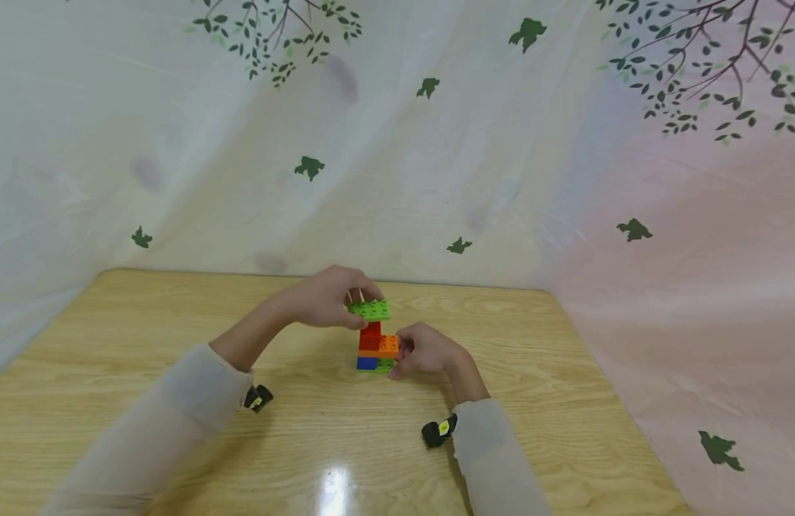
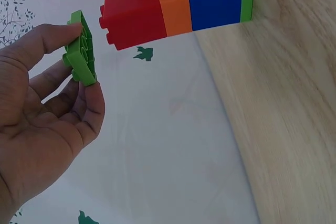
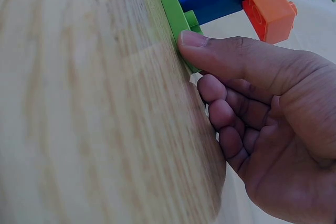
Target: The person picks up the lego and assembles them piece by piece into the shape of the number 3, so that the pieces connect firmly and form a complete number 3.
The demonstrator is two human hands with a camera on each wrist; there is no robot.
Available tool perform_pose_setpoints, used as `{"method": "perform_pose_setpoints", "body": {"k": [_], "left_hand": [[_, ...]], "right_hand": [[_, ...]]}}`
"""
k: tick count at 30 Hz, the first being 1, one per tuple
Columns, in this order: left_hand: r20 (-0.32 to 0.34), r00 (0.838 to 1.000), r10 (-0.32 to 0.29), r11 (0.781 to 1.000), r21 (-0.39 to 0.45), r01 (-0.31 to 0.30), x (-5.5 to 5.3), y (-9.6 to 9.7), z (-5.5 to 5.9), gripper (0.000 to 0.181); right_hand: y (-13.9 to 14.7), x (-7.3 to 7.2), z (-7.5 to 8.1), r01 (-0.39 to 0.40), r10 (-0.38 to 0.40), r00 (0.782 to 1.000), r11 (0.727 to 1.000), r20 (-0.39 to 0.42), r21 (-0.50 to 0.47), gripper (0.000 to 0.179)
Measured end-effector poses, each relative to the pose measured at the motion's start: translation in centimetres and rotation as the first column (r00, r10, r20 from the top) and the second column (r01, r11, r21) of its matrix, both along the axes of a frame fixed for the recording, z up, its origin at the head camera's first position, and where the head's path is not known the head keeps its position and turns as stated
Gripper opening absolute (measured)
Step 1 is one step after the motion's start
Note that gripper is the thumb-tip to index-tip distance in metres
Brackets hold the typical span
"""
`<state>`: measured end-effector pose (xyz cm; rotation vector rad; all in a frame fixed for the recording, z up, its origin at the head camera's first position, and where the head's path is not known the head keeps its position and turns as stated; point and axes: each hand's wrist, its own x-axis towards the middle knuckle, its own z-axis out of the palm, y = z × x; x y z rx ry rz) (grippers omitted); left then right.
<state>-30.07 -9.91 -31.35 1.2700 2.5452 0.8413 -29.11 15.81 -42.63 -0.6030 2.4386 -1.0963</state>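
Thumb and fingers of my left hand [image 1: 322, 297] pinch a thin light-green building brick [image 2: 81, 59] by its edges. It hangs just above a small tower, and the left wrist view shows a gap between them. Red brick [image 2: 136, 17] tops the tower, over a flat orange brick [image 1: 388, 347] that juts to the right. Under these sit a blue brick [image 2: 212, 1] and a green base plate [image 3: 170, 9] on the table. My right hand [image 1: 429, 350] grips the base plate's right end, thumb on its edge, fingers curled; their contact is partly hidden.
The wooden table [image 1: 307, 430] carries the tower near its far edge. Behind and to the right hangs a pale cloth [image 1: 397, 179] with printed leaves and branches. Dark wrist straps [image 1: 440, 430] sit below both hands.
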Motion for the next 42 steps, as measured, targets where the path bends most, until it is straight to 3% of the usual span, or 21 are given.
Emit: {"method": "perform_pose_setpoints", "body": {"k": [8,21,42], "left_hand": [[0.034,0.999,-0.005,1.0,0.013,0.005,0.2,0.6,-0.9,0.037],[0.006,0.999,-0.04,0.999,0.035,0.039,0.3,1.1,-2.2,0.036],[0.01,0.998,-0.056,0.997,0.054,0.055,-0.1,0.8,-2.7,0.036]], "right_hand": [[0.1,0.0,-0.1,-0.017,0.017,1.0,0.999,0.008,-0.032,0.023],[0.1,0.0,-0.1,-0.012,0.012,1.0,1.0,0.011,-0.028,0.025],[0.1,-0.2,-0.1,0.006,-0.006,1.0,1.0,0.018,-0.011,0.027]]}}
